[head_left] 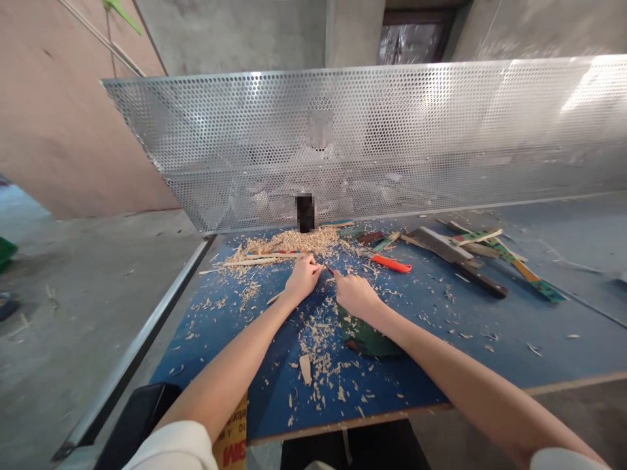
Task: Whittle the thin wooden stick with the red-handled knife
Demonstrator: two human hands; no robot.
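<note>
Above the blue tabletop (206,346), my left hand (304,279) is closed around a thin pale wooden piece, whose end shows near the fingertips. Close to its right, my right hand (356,295) is wrapped round a small dark tool (330,270), mostly hidden by the fingers. The tool's tip points toward the left fingertips. A heap of pale wood shavings (313,241) lies just beyond both hands, with long thin sticks (255,260) beside it. Under my right wrist is a dark green sheet (372,336).
A red-handled tool (392,264) and a dark-handled saw (460,264) lie to the right, near patterned strips (526,267). A perforated metal panel (382,143) stands along the back edge. A loose wood chip (305,369) lies in front.
</note>
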